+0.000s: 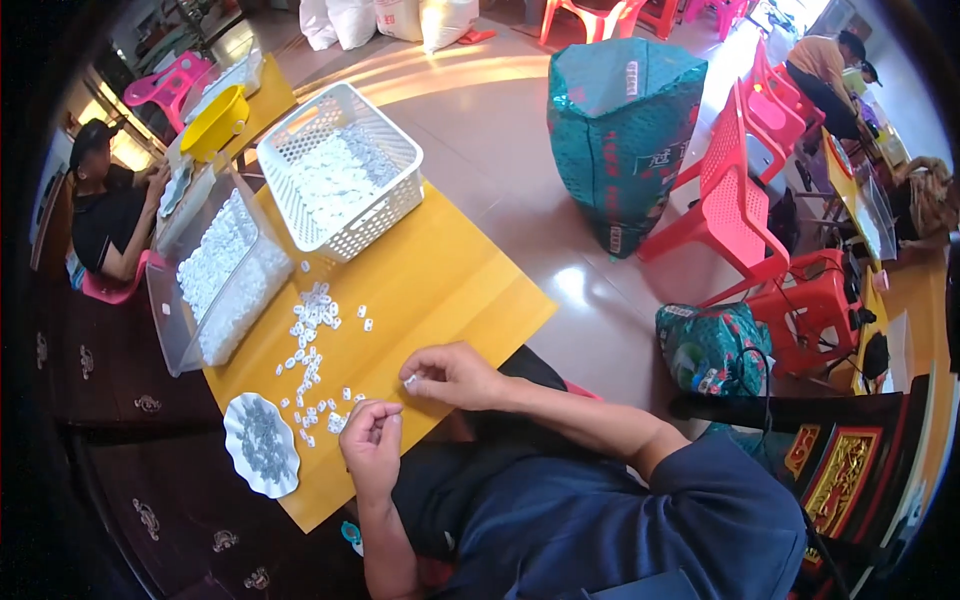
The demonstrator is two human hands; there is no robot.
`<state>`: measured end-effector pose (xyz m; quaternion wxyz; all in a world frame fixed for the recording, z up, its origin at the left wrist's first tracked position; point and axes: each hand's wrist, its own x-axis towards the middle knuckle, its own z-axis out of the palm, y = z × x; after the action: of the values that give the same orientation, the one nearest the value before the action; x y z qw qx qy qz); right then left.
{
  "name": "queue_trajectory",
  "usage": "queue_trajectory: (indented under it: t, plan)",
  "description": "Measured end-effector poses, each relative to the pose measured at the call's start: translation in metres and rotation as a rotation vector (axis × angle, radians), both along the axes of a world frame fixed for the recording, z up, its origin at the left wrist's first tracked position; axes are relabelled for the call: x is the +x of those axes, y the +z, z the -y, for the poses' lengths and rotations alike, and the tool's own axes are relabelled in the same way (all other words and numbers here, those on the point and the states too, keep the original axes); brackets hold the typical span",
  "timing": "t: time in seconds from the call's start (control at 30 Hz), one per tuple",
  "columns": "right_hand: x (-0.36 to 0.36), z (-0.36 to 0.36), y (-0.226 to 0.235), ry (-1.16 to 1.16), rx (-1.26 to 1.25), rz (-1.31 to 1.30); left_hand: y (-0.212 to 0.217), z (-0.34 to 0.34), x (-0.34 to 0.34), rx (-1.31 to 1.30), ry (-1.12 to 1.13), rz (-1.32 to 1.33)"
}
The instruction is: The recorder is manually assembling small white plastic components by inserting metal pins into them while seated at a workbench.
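My right hand (452,374) hovers over the yellow table (430,285) and pinches a small white plastic piece (409,380) between its fingertips. My left hand (371,437) is curled at the table's near edge, fingers closed; whether it holds something tiny I cannot tell. Several small white plastic pieces (312,345) lie scattered on the table just beyond both hands. A white scalloped dish (261,444) with several small grey parts sits left of my left hand.
A white mesh basket (342,168) and a clear tub (215,275) hold more white pieces farther back. A yellow bowl (215,122) stands beyond. A person in black (108,205) sits far left. A green sack (620,120), red chairs (735,205) and other people lie right.
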<state>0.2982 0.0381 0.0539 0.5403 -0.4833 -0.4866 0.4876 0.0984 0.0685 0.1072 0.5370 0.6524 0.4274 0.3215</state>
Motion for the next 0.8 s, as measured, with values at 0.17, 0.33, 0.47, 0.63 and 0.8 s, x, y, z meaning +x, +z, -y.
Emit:
queue_trajectory:
  t: [0.17, 0.33, 0.47, 0.63, 0.8]
  plan:
    - [0.005, 0.003, -0.002, 0.081, -0.015, -0.159, 0.003, 0.002, 0.016, 0.088, -0.022, -0.07]
    - [0.007, 0.004, 0.001, 0.05, 0.003, -0.04, -0.003, 0.003, 0.018, 0.033, 0.061, -0.044]
    - [0.012, 0.003, 0.003, -0.044, 0.01, 0.019, 0.001, 0.001, 0.03, -0.001, 0.088, 0.034]
    - [0.014, 0.006, 0.004, -0.058, 0.023, 0.038, -0.004, 0.002, 0.037, 0.089, 0.096, -0.034]
    - [0.013, 0.003, 0.001, -0.147, 0.075, 0.096, -0.006, 0.0, 0.043, 0.109, 0.109, -0.019]
